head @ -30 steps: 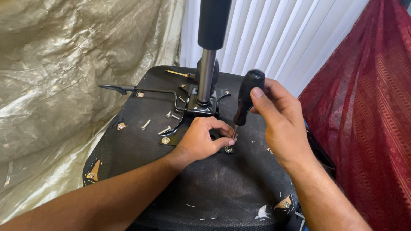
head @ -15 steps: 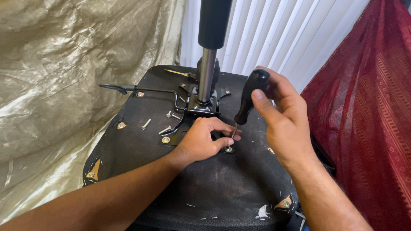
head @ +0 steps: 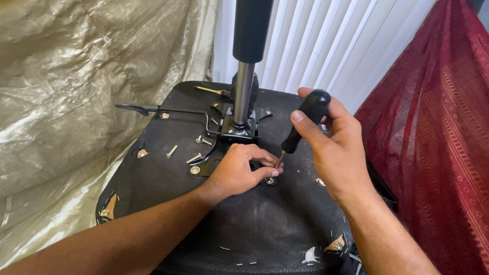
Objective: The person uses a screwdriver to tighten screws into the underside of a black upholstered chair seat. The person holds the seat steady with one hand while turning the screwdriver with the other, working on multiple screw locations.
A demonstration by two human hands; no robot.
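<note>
Our right hand grips the screwdriver by its stiff black handle; our left hand pinches the slim tip onto a small screw.

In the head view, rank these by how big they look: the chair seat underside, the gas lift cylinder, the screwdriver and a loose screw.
1. Chair seat underside, by far the largest.
2. Gas lift cylinder, cropped at the top edge.
3. Screwdriver, partly hidden in the right hand.
4. Loose screw, smallest.

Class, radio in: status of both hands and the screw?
Right hand gripping screwdriver. Left hand steadying tip at screw. Loose screws lying clear.
</note>
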